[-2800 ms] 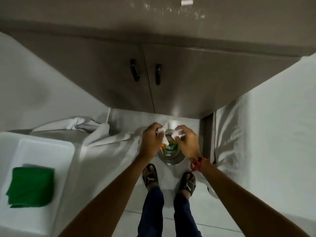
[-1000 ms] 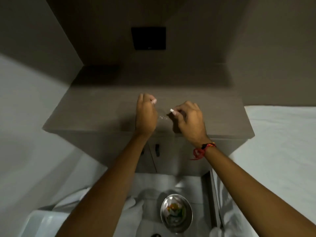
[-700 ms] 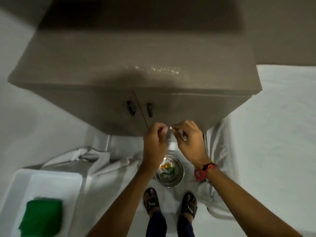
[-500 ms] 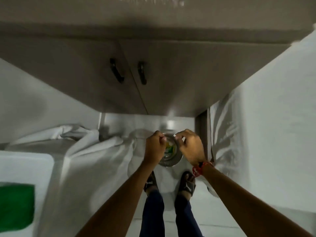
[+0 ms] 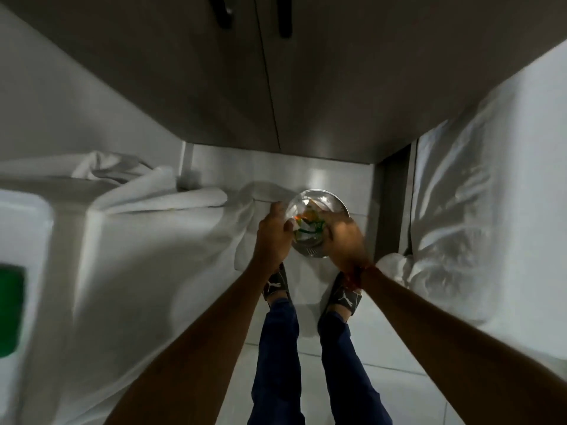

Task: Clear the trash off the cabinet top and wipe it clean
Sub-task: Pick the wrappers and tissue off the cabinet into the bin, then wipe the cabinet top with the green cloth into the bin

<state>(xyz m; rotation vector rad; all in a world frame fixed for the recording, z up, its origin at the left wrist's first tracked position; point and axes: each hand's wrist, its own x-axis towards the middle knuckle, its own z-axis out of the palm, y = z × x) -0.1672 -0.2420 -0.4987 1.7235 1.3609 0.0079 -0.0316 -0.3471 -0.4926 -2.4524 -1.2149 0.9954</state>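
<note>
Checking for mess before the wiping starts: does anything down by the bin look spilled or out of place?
Nothing looks spilled. Both hands, left hand and right hand, are over the metal bin, with colourful scraps inside. White sheets lie rumpled beside it on the floor, which looks untidy.

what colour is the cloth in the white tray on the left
Green; the cloth shows only at the left edge of the head view, lying in the white tray.

Shiny silver bin (image 5: 317, 254) with orange and green scraps (image 5: 310, 220), white sheets (image 5: 147, 256), dark blue trousers (image 5: 277, 348), green cloth (image 5: 10, 308)
</note>
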